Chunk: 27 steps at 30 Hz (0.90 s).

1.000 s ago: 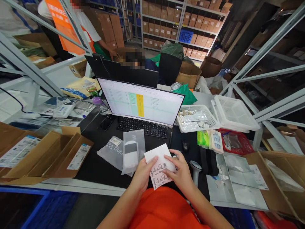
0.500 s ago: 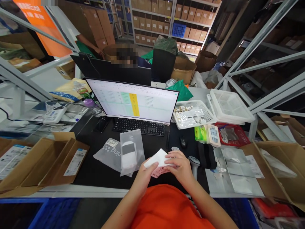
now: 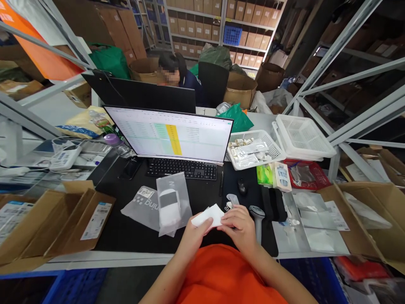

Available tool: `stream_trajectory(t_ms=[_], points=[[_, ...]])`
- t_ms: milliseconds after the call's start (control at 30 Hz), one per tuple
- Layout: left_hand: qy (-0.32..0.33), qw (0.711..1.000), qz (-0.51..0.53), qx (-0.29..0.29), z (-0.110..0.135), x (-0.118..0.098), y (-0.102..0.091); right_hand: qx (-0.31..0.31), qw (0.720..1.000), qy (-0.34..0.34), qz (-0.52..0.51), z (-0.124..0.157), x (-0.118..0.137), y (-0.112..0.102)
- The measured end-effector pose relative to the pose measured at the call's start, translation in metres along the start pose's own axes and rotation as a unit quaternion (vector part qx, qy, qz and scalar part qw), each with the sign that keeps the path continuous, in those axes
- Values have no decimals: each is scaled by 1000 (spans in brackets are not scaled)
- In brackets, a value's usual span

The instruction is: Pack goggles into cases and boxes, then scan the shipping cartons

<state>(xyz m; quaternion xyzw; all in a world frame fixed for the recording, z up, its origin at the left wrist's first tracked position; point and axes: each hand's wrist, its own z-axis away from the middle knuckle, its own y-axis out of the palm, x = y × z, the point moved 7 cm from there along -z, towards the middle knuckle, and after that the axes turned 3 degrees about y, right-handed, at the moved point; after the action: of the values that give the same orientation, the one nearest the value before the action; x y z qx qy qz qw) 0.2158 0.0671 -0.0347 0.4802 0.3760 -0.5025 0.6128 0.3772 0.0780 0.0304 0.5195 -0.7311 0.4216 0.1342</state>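
One folded white paper held above dark tabletop, pinched by left hand and right hand, close together; bagged white item laid at left, scanner placed beside right hand.

Showing 2 bare forearms in head view: left forearm slanting up and rightward from the bottom edge, right forearm slanting up and leftward. Holding left hand and right hand low in front of the torso, near each other, angled inward. Gripping with left: left thumb laid on top, pointing toward the right hand, other digits mostly hidden underneath. Gripping with right: back of hand facing up, fingers curled and bunched side by side, right thumb below them, angled left. Can't tell whether the 2 hands touch at the tips.
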Motion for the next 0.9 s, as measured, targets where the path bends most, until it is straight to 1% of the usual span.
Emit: stream_trajectory(t_ms=[67, 133, 233, 333, 433, 567, 633, 733, 767, 800, 833, 867, 900], points=[[-48, 998, 30, -24, 1, 8, 0, -14, 1000, -9, 17, 2, 3, -2], [-80, 995, 56, -34, 2, 14, 2, -19, 999, -22, 36, 5, 7, -3], [-75, 993, 84, -27, 0, 15, 7, -18, 997, -38, 63, 10, 11, -4], [-73, 989, 123, -36, -4, 19, 9, -12, 993, -58, 102, 14, 14, -6], [-93, 983, 151, -45, -10, 30, 11, 19, 989, -70, 129, 18, 12, -6], [-128, 981, 147, -21, -23, 54, 13, 75, 989, -52, 119, 26, 0, -3], [-122, 986, 113, -24, -34, 68, 7, 112, 987, -53, 106, 33, -5, 1], [-105, 991, 62, -57, -56, 92, -8, 170, 981, -51, 79, 48, -11, 6], [-101, 991, 49, -68, -64, 101, -13, 182, 981, -36, 57, 53, -15, 5], [-98, 991, 35, -80, -73, 110, -18, 189, 982, -8, 26, 57, -20, 4], [-96, 991, 17, -90, -81, 119, -22, 190, 981, 38, -10, 62, -27, 1], [-96, 991, -3, -97, -87, 128, -26, 176, 978, 100, -49, 65, -37, -2], [-98, 990, -24, -100, -93, 137, -28, 147, 969, 177, -87, 69, -50, -7]])
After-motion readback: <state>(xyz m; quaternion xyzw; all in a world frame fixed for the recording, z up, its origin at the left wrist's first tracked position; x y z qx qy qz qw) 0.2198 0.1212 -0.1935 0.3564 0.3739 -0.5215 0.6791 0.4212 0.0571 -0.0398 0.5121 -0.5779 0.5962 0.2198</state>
